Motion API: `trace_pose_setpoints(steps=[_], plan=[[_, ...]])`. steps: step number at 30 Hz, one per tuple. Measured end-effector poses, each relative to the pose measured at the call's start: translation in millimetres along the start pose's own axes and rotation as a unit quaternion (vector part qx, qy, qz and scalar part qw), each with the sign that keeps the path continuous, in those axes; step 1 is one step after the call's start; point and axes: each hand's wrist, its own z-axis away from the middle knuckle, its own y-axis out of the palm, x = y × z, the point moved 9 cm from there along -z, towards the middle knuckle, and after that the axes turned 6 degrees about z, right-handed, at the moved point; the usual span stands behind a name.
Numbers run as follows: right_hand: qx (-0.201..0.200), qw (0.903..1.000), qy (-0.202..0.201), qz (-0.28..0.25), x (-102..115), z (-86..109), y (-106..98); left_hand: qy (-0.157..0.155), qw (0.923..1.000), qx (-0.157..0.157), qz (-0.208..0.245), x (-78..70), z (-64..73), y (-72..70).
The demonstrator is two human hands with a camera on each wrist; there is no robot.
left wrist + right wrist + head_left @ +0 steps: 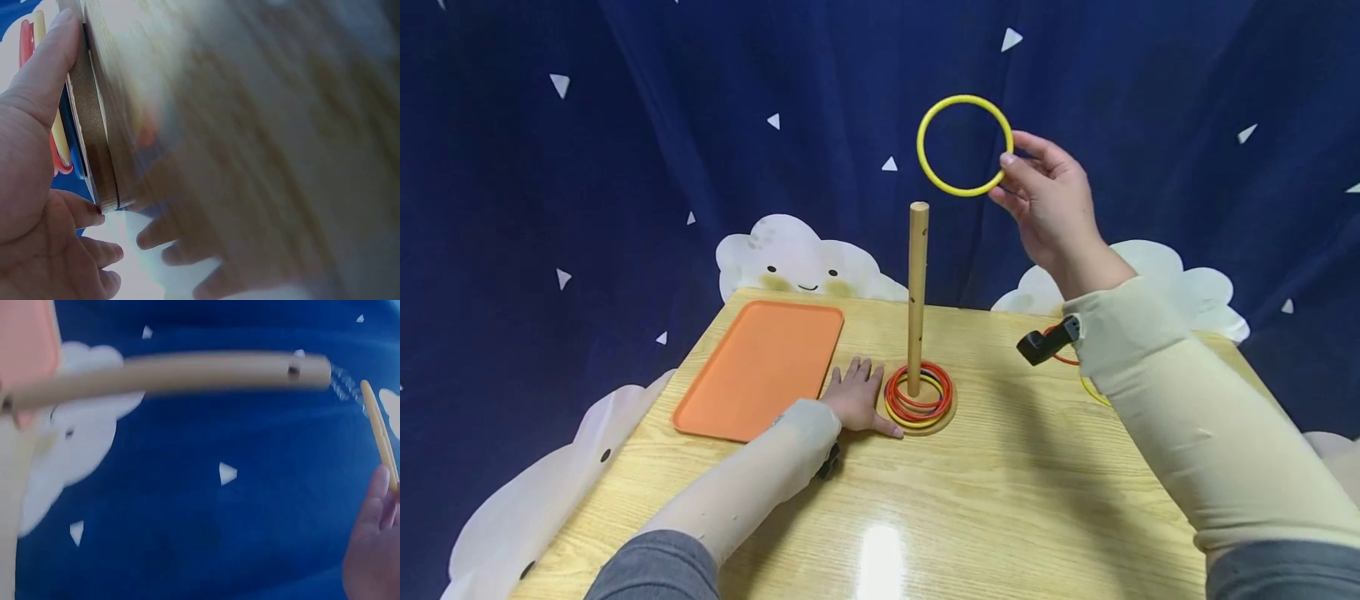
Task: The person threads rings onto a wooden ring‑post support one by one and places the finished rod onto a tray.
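Observation:
My right hand [1056, 196] pinches a yellow ring [920, 148] between thumb and fingers, up above the tip of a wooden peg [917, 292] and slightly to its right. In the right wrist view that ring [374, 419] appears nearly edge-on, apart from the blurred peg [206, 374]. Several red, yellow and dark blue rings [951, 390] lie around the peg's foot on a round wooden base [942, 425]. Flat on the table with fingers spread, my left hand [852, 406] touches the base's left side. In the left wrist view, its thumb lies along the base's edge [99, 144].
An orange tray [767, 358] lies at the table's back left. A red ring [1064, 360] and a yellow ring [1094, 393] lie partly hidden beneath my right forearm. Behind the wooden table [985, 500] hangs a dark blue curtain [715, 100] with white triangles and clouds.

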Motion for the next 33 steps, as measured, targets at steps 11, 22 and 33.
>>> trace_pose_setpoints(steps=[11, 22, 33], plan=[[0.1, 0.9772, 0.132, 0.132, -76.4, 12.0, 15.4, 0.0, 0.9999, -0.011, -0.01, -1.1, -7.8, 1.5], [0.174, 0.9221, 0.211, 0.273, -187.0, 44.0, -29.8, 0.005, 0.9997, -0.015, -0.021, -1.3, -10.6, 2.7], [0.22, 0.8837, 0.255, 0.325, -243.5, 78.3, -55.2, 0.007, 0.9999, -0.013, -0.007, -4.1, -6.6, -0.6]])
